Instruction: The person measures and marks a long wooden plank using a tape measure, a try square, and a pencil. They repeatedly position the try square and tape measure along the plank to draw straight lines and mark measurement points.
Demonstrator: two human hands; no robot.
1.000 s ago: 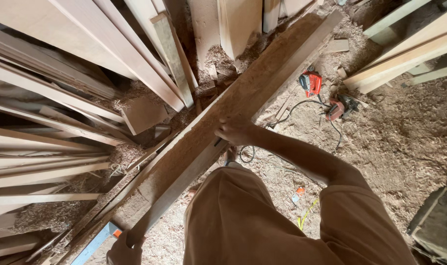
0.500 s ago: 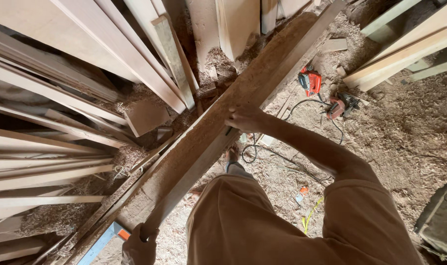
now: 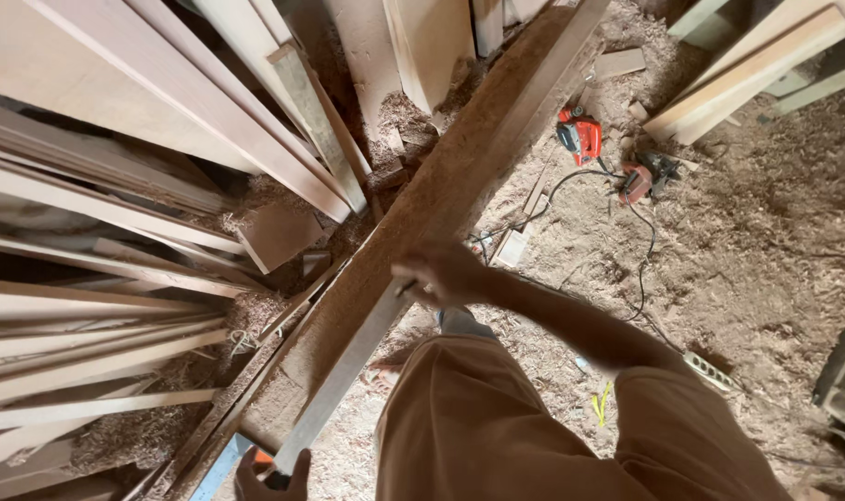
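A long wide wooden plank (image 3: pixel 441 199) runs diagonally from the lower left to the top centre, dusted with sawdust. My right hand (image 3: pixel 446 274) reaches across it and rests on its right edge near the middle; a thin dark object shows under the fingers, too small to name. My left hand (image 3: pixel 272 475) is at the bottom edge of the view, closed around the plank's near end. My brown shirt fills the lower centre.
Many pale boards (image 3: pixel 116 139) lean and lie at the left and top. More planks (image 3: pixel 766 65) lie at the upper right. Two orange power tools (image 3: pixel 580 134) (image 3: pixel 638 181) with a black cable lie on the sawdust-covered floor. A small wood block (image 3: pixel 279 234) sits left of the plank.
My right hand has slid farther along the plank's right edge. My left hand has come into view at the plank's near end.
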